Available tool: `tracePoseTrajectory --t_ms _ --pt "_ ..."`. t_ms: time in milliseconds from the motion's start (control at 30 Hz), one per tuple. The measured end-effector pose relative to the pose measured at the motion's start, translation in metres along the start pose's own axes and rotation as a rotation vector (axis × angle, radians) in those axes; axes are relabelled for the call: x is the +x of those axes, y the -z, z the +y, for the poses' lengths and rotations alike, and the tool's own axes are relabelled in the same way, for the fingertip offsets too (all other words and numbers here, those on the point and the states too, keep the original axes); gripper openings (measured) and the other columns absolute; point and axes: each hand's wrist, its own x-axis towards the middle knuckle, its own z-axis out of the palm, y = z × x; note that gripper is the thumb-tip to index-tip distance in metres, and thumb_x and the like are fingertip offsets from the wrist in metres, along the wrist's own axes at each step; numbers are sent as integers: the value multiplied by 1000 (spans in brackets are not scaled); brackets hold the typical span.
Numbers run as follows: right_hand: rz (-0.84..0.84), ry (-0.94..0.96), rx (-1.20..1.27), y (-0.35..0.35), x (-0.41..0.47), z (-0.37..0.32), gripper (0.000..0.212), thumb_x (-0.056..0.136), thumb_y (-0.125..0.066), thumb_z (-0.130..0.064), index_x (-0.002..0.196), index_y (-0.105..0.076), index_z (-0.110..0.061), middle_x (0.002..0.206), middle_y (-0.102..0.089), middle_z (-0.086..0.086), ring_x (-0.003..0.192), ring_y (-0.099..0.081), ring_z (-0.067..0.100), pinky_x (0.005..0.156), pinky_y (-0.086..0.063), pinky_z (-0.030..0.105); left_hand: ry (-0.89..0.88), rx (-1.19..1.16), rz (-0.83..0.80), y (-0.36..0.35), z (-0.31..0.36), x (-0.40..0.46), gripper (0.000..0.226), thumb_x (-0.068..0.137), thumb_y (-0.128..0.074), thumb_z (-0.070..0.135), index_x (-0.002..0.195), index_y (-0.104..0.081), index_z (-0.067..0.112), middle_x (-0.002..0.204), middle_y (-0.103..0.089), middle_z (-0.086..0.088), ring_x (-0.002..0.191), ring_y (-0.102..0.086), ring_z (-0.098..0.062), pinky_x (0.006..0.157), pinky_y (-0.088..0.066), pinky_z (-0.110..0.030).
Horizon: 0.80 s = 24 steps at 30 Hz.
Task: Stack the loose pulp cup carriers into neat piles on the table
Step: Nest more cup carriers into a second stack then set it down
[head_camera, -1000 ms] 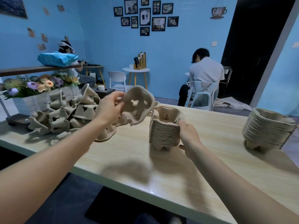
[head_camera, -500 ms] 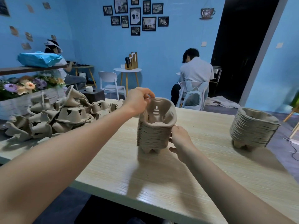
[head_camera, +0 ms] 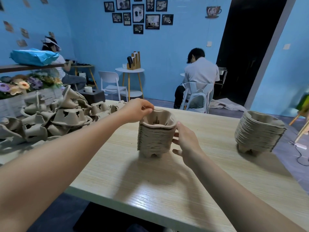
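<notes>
Left hand pinches top carrier, right hand braces stack with a loose, straight-fingered grip; uneven press could tip it.

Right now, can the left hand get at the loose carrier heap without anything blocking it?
Probably yes. The left hand pinches the rim of the middle stack; the loose carrier heap lies just to its left on the table, with nothing standing between them.

two neat stacks of cup carriers, one loose heap of carriers, one table, two hands
</notes>
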Motion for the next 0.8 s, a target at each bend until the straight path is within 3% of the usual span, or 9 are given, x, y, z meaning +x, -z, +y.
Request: tracePoseTrajectory --t_ms 133,267,333,400,500,633,800 --pt "4 7 -79 -6 0 -2 24 97 -40 -31 107 -56 -15 105 -55 4 108 -55 27 97 -45 51 -3 -160 61 -4 -9 -18 34 96 -50 31 127 -55 20 113 -59 7 99 -55 -8 84 -43 -26" --pt "-27 -16 3 1 -1 5 21 97 -44 -32 105 -58 -18 115 -57 10 116 -52 30 90 -46 43 132 -577 147 -26 -37 -46 32 95 -52 29 125 -53 21 116 -58 4 108 -55 -11 95 -46 -33" --pt "-50 -35 6 8 0 17 24 96 -48 -26 116 -57 -17 120 -55 13 114 -53 31 92 -46 42 194 -689 143 -42 -54 -64 35 92 -57 25 126 -52 22 122 -55 -1 110 -55 -15 95 -47 -34" --pt "-87 -30 -58 13 3 33 45 93 -53 -18 137 -47 -17 126 -54 10 108 -55 25 94 -47 43 217 -713 63 -58 -66 -81 50 85 -68 20 130 -48 24 125 -53 -2 111 -56 -16 93 -48 -32" --pt "-142 93 -235 13 7 47 65 84 -68 -15 143 -42 -16 130 -54 9 105 -56 19 83 -49 32 200 -689 -21 -78 -68 -89 69 73 -79 18 133 -46 28 125 -55 2 110 -59 -14 91 -51 -33" --pt "-155 219 -306 13 15 45 55 81 -72 -8 132 -53 -9 121 -62 8 101 -61 16 87 -52 32 166 -698 53 -88 -59 -78 69 76 -73 -1 127 -43 34 111 -57 15 98 -59 1 83 -49 -19" --pt "-81 259 -311 31 32 42 46 80 -71 -4 124 -59 -8 111 -65 8 93 -63 16 91 -53 40 136 -629 6 -100 -47 -47 70 75 -74 0 135 -48 22 122 -59 3 106 -61 -15 95 -48 -28"
